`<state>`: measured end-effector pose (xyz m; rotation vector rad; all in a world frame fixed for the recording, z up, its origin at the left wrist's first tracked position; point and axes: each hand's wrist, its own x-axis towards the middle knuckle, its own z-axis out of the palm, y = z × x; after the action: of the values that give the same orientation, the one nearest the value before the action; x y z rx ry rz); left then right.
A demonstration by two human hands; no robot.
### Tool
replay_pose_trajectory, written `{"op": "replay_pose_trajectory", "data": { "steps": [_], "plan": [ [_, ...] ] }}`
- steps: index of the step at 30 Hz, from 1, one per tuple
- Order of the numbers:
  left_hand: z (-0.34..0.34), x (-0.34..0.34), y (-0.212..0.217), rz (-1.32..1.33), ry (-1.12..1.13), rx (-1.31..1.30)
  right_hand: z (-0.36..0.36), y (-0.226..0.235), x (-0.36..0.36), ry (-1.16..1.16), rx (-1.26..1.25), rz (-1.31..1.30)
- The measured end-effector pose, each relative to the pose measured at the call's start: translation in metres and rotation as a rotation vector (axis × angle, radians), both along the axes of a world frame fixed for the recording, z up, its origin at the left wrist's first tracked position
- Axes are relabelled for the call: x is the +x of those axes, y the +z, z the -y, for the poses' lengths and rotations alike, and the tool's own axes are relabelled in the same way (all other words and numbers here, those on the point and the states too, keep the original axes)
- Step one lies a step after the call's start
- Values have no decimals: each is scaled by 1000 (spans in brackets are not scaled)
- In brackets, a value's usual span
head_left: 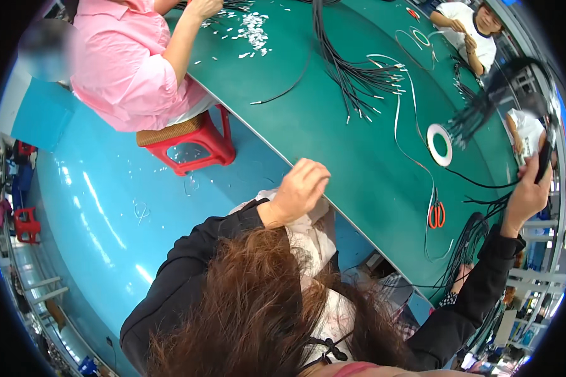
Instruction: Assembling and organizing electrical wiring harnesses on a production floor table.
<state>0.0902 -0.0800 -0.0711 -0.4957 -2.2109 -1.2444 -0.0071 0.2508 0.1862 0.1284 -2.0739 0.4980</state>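
At the right, my right hand [527,196] is raised and closed round a bundle of black cables [484,107]. The bundle's loose ends fan out to the left and are blurred. My left hand [302,191] is at the near table edge with its fingers curled together. The inside of that hand is hidden, so I cannot make out whether it holds anything. Between my hands, orange-handled scissors [437,215] and a white tape roll [439,145] lie on the green table [358,182]. A thin pale strip [415,162] trails across the tabletop.
More black cables with light tips [365,81] lie at the far middle. A coil of black cable [468,245] rests near the right edge. A person in pink [126,63] sits on a red stool [201,147] at left. Other people sit across the table. White scraps [255,31] lie at the far left.
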Motion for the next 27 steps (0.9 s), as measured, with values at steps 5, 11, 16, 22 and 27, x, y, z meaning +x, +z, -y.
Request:
{"op": "replay_pose_trajectory", "data": {
  "steps": [5,11,16,22,27],
  "plan": [
    [38,17,15,336,136,307,81,-51,42,95,760,-153],
    [71,-7,24,488,-138,1338,152,-147,110,392,1114,294],
    [81,0,18,474,151,901,148,-206,124,451,1031,301],
    [55,2,33,-26,162,-107,134,-216,120,465,873,366],
    [42,-15,30,3,42,-112,130,-220,120,437,844,419]
  ]
}}
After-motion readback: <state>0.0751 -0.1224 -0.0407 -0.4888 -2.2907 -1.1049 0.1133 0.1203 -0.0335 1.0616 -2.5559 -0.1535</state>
